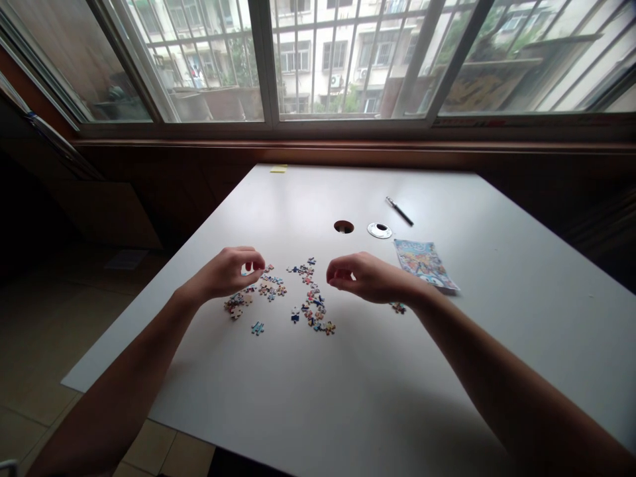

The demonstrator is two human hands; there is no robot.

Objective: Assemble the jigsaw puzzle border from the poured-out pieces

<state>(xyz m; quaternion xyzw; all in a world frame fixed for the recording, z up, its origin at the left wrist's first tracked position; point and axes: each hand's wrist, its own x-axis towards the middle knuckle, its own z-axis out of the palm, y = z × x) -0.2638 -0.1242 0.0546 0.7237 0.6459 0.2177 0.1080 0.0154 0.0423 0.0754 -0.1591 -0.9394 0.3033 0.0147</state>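
Note:
Jigsaw puzzle pieces lie in loose groups on the white table (278, 371). My left hand (238, 268) hovers above the left group of jigsaw pieces (271, 289), its thumb and fingertips curled together in a pinch. Whatever may sit in that pinch is too small to make out. To the right of the middle strip of jigsaw pieces (314, 301), my right hand (360, 275) is held above the table with its fingers bent toward the thumb. Nothing can be made out between those fingertips. A few more pieces (398, 307) show just below the right wrist.
A colourful picture packet (424, 264) lies beyond my right forearm. Farther back are a black pen (400, 211), a round metallic cover (379, 230) and a round hole (344, 227) in the tabletop. A yellow sticky note (279, 169) marks the far edge, below a barred window.

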